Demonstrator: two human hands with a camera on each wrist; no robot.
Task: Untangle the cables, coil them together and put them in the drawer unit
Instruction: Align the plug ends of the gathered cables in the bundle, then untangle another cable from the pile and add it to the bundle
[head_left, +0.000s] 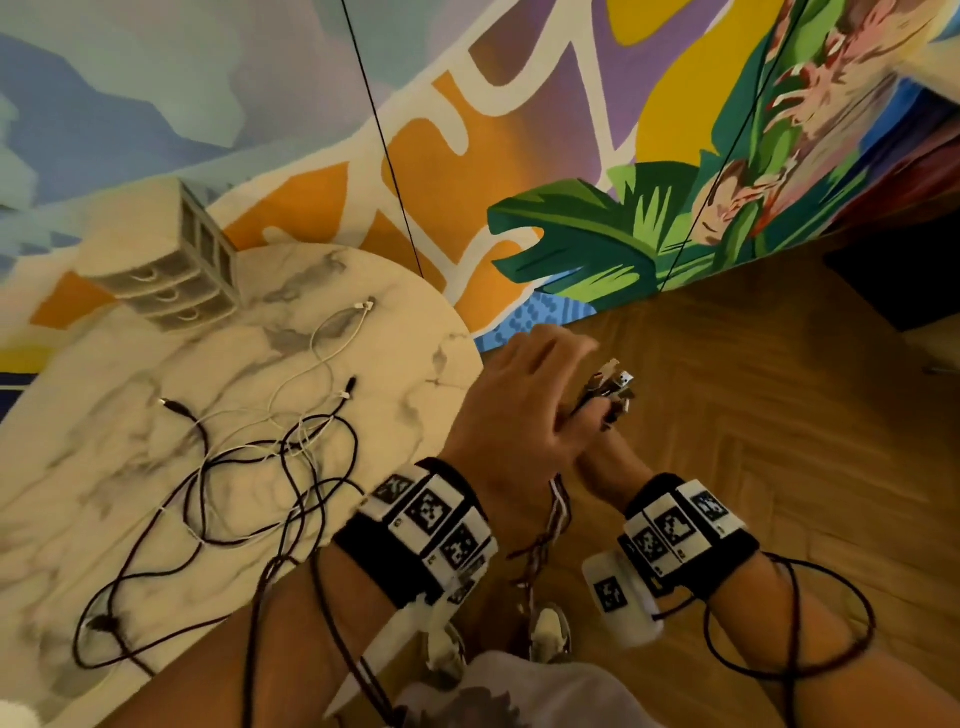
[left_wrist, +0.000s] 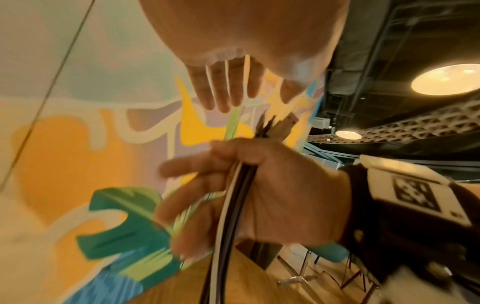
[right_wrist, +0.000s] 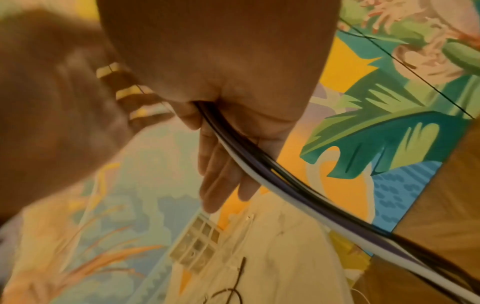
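Beyond the table's right edge, my right hand (head_left: 610, 460) (left_wrist: 272, 195) grips a bundle of black and white cables (head_left: 555, 512) (left_wrist: 231, 209) (right_wrist: 285, 185) between thumb and curled forefinger. The connector ends (head_left: 615, 384) (left_wrist: 283, 125) stick out above the fist. My left hand (head_left: 519, 395) (left_wrist: 226, 88) hovers over that fist with straight fingers and holds nothing I can see. The bundle hangs down, twisted, below my wrists. A loose tangle of black and white cables (head_left: 249, 467) lies on the marble table (head_left: 93, 519). The small drawer unit (head_left: 176, 280) (right_wrist: 197, 244) stands at the table's far side, drawers closed.
The round table's edge (head_left: 467, 353) runs just left of my hands, with wooden floor (head_left: 753, 415) beneath them. A painted mural wall (head_left: 571, 156) is behind the table. Thin black leads (head_left: 831, 649) loop round my forearms.
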